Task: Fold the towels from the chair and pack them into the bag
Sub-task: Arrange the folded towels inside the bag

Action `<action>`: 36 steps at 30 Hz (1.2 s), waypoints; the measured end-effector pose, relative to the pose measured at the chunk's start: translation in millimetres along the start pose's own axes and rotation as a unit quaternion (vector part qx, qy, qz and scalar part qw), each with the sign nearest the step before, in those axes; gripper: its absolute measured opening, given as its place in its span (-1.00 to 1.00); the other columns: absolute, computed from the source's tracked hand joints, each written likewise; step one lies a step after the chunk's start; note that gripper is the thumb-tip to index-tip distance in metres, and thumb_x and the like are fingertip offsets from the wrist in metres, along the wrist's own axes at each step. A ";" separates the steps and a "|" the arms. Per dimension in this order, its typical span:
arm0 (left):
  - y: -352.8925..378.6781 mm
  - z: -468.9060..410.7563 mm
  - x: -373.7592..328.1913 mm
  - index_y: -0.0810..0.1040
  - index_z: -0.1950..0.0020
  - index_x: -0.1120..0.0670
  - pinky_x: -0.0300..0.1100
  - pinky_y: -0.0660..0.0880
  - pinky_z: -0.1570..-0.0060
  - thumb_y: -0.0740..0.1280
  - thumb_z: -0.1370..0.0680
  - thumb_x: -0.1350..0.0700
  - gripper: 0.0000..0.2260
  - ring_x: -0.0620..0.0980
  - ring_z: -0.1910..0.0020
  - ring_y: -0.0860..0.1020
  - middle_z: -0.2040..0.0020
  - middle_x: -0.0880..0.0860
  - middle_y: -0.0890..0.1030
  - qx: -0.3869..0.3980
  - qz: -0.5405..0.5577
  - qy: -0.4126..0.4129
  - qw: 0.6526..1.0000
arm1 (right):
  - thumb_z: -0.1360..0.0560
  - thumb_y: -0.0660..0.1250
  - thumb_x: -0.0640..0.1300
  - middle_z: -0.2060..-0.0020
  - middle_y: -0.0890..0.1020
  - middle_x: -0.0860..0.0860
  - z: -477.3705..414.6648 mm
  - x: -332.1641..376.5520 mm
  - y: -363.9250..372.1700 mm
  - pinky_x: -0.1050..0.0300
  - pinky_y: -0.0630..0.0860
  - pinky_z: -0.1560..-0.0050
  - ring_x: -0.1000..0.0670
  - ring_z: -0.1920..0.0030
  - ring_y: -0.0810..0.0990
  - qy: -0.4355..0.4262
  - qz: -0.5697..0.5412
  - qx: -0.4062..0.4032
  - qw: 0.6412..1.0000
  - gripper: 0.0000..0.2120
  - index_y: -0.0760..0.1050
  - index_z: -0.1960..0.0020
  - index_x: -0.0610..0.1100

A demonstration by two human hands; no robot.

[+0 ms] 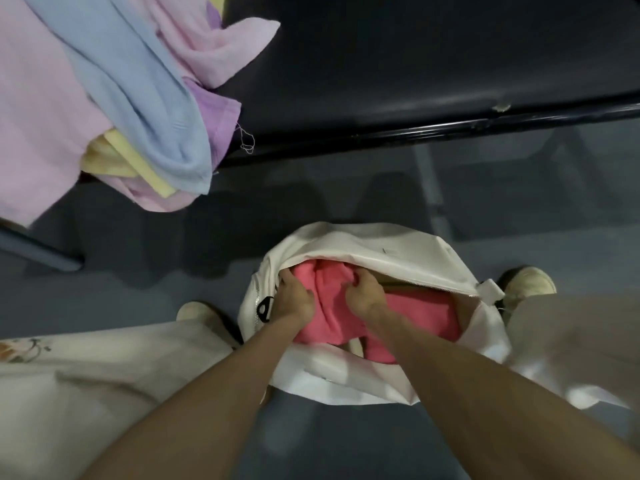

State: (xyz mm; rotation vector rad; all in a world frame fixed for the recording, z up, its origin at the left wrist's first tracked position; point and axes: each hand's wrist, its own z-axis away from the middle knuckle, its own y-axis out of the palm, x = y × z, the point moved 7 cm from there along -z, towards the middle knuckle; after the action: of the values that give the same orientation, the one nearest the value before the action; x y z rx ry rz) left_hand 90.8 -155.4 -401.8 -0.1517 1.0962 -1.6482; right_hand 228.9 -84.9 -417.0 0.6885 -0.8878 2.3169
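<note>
head cam | worn on head, wide-angle; aimed forward and steeply down at floor | close over white bag point(381, 247) and pink towel point(415, 310), just toward 6 o'clock of centre | chair seat point(415, 81) farther off, 12 to 3 o'clock; towel pile point(104, 98) at 10 o'clock; wearer's legs point(104, 393) at 8 and 4 o'clock

Dim, flat indoor light, its source out of view, draws a pale streak of glare along the front rail point(450, 128) of the black chair point(415, 64) and a faint sheen on its seat. Soft, broad shadows pool on the grey floor point(156, 271) beneath. The pink towel point(415, 310) in the white bag point(381, 251) is sharpest. The loose towels point(104, 81) at far left, the near forearms point(485, 393) and the trousers point(571, 341) at right smear with blur. The wide lens bows the rail.
</note>
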 end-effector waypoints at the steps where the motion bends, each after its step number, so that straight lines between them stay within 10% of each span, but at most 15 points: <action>1: 3.6 0.0 0.6 0.03 -0.50 0.21 0.02 0.36 -0.27 0.23 -0.59 0.20 -0.45 0.26 -0.31 0.42 -0.41 0.27 0.35 0.010 0.012 -0.001 1.000 | -0.60 0.15 -0.22 -0.35 0.47 -0.20 -1.1 -2.1 3.0 0.02 0.35 -0.35 -0.22 -0.34 0.43 0.017 -0.009 0.015 1.000 -0.56 0.28 -0.46 -0.22; 5: 8.4 1.4 2.6 0.05 -0.55 0.14 0.09 0.47 -0.21 0.21 -0.55 0.18 -0.39 0.28 -0.27 0.48 -0.41 0.21 0.37 0.060 0.015 -0.022 0.998 | -0.62 0.16 -0.17 -0.31 0.50 -0.22 6.5 -15.8 3.4 0.11 0.43 -0.14 -0.18 -0.29 0.49 0.064 0.074 0.064 0.993 -0.62 0.38 -0.38 -0.32; 9: -3.7 15.7 -11.4 0.52 -0.15 0.24 0.00 0.53 0.08 0.15 -0.56 0.24 -0.77 0.11 0.10 0.56 0.11 0.11 0.56 0.131 0.087 -0.008 0.988 | -0.58 0.23 -0.25 -0.20 0.57 -0.14 19.5 2.1 -20.1 0.28 0.47 0.24 -0.15 -0.19 0.57 0.012 0.076 0.132 0.988 -0.69 0.48 -0.31 -0.27; 14: -51.2 46.0 -57.5 0.55 0.16 0.10 -0.09 0.42 0.21 0.21 -0.54 0.31 -0.81 0.06 0.23 0.55 0.17 0.15 0.56 0.144 0.170 0.067 0.973 | -0.53 0.25 -0.31 0.28 0.58 -0.11 51.2 57.5 -71.9 0.19 0.46 0.32 -0.02 0.35 0.54 -0.060 0.051 0.104 0.991 -0.88 0.56 0.08 -0.20; 18: -103.1 74.2 -89.9 0.56 0.07 0.06 -0.25 0.49 0.20 0.21 -0.56 0.31 -0.80 -0.03 0.20 0.63 0.09 0.11 0.64 0.128 0.172 0.149 0.965 | -0.57 0.20 -0.34 0.19 0.63 -0.07 76.4 102.4 -105.7 0.13 0.55 0.22 -0.02 0.30 0.60 -0.117 0.051 0.074 0.989 -0.81 0.55 0.06 -0.16; 36: -338.4 108.2 -93.5 0.53 -0.14 -0.03 -0.34 0.42 -0.01 0.24 -0.60 0.18 -0.82 -0.15 -0.01 0.51 -0.04 -0.10 0.55 -0.222 0.088 0.348 0.907 | -0.55 0.29 -0.21 0.10 0.65 0.03 140.5 338.9 -94.0 0.13 0.63 0.05 0.06 0.12 0.63 -0.402 0.008 -0.070 0.913 -0.83 0.60 -0.10 -0.14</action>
State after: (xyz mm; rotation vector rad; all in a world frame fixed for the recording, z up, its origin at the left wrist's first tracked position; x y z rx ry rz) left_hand -45.1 -149.3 -60.6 0.2629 1.9638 -1.2803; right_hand 85.3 -20.6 -72.5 1.6217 -1.3825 1.9286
